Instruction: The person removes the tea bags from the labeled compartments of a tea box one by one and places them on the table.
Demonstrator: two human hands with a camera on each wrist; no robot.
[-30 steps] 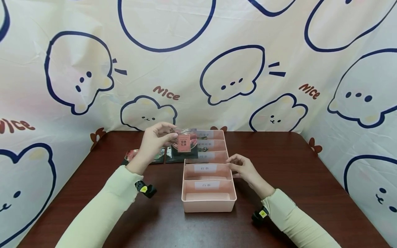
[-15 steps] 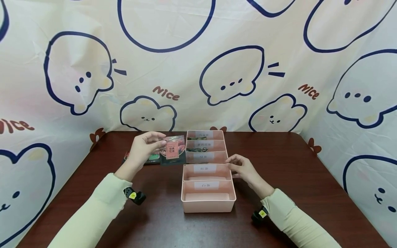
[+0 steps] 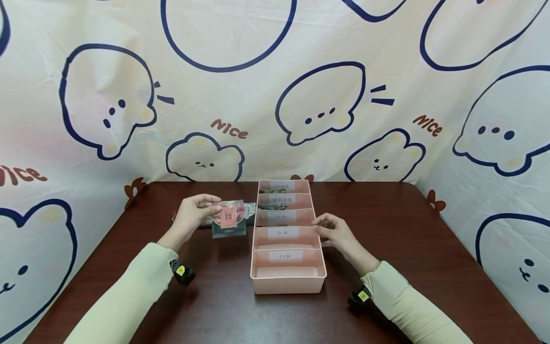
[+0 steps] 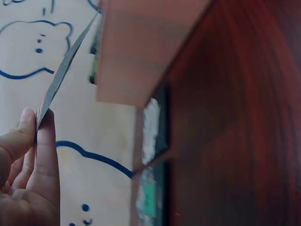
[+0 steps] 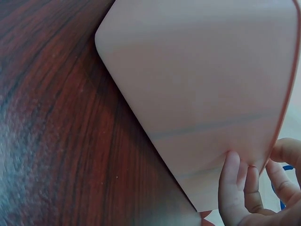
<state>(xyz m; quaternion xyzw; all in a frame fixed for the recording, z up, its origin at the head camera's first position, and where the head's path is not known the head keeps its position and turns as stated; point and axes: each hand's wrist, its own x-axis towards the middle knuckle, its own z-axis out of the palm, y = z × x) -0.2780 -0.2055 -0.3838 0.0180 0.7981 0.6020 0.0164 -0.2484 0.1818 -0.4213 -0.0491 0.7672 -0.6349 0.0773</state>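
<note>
My left hand (image 3: 192, 217) pinches a tea bag sachet (image 3: 229, 219) by its upper left edge, thumb in front. The sachet is dark with a pink label and hangs left of a pink divided box (image 3: 290, 285), apart from it. Edge-on, the same sachet (image 4: 63, 70) shows in the left wrist view between thumb and fingers. My right hand (image 3: 337, 234) holds the box's right wall; in the right wrist view fingertips (image 5: 230, 157) press its outer side and another finger bends over the rim. White paper labels mark the box's compartments, and some sachets stand in the two far ones.
More sachets lie on the brown table (image 3: 382, 205) behind the left hand, partly hidden; two show in the left wrist view, one with a green label (image 4: 149, 198). A patterned cloth (image 3: 258, 95) hangs behind the table's far edge.
My left hand has drawn the sachet left, down and toward me, from in front of the box's far compartments. The right hand stays at the box wall.
</note>
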